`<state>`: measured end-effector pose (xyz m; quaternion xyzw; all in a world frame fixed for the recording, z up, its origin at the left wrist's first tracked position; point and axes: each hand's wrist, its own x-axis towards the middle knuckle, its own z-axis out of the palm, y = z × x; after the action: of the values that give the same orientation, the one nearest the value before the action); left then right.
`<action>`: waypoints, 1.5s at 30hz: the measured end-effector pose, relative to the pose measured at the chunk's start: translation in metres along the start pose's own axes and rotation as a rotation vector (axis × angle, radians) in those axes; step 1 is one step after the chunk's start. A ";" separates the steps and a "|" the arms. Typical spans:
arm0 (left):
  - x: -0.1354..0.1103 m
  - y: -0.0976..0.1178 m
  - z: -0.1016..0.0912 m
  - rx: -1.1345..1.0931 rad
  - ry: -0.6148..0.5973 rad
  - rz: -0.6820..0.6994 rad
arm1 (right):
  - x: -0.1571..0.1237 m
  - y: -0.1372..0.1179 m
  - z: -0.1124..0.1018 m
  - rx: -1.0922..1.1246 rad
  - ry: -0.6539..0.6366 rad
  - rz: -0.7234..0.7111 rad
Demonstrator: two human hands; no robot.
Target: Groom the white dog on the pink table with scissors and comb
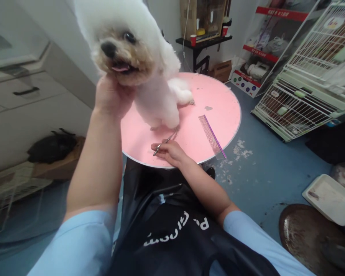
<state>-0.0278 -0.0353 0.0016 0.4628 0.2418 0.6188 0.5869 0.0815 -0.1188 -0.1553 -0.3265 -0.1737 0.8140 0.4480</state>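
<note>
A fluffy white dog (158,88) with a rounded head sits on a round pink table (224,115), its mouth slightly open. My left hand (113,94) is closed under its chin, fingers partly hidden in the fur at the throat. Low at the table's near edge, my right hand (168,151) holds a pair of metal scissors (164,142), whose blades point up toward the dog's front paws. A long metal comb with a purple spine (214,134) lies to the right of that hand, its lower end reaching over the table's rim.
White wire cages (299,92) and a shelf with red edging (261,50) stand at the right. Cut fur (240,149) is scattered on the blue floor. A white tray (330,197) lies at the lower right. Drawers (25,92) and a black bag (51,145) are at the left.
</note>
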 end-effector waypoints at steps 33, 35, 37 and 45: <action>-0.006 0.002 0.014 0.067 0.028 0.017 | 0.018 0.006 0.022 -0.793 0.342 -0.489; -0.005 0.000 0.012 0.076 0.009 0.038 | 0.023 0.009 0.026 -0.792 0.356 -0.497; -0.002 -0.003 0.008 0.082 -0.027 0.072 | 0.028 0.012 0.030 -0.815 0.402 -0.500; 0.004 -0.008 0.002 0.103 -0.161 0.128 | 0.033 0.015 0.040 -0.820 0.482 -0.476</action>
<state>-0.0218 -0.0304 -0.0030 0.5550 0.1954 0.6027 0.5390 0.0321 -0.0993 -0.1475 -0.6040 -0.4392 0.4569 0.4833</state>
